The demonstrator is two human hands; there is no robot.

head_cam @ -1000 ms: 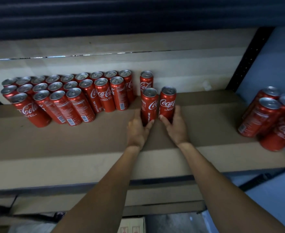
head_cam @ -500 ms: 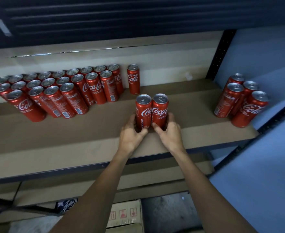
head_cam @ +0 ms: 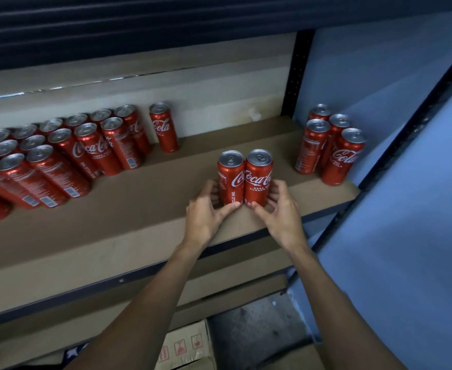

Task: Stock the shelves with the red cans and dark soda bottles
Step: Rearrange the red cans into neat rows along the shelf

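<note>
Brown shelf (head_cam: pixel 152 209), blue wall (head_cam: pixel 379 76); left hand (head_cam: pixel 204 210) and right hand (head_cam: pixel 282 212) snug around 2 red cans (head_cam: pixel 235 180).

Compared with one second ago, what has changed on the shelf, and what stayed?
The pair of cans was drawn toward the front edge of the shelf, away from the single can at the back. The left hand and the right hand still grip it, one on each side; nothing was released. The large group on the left, the single can and the right cluster did not move.
</note>
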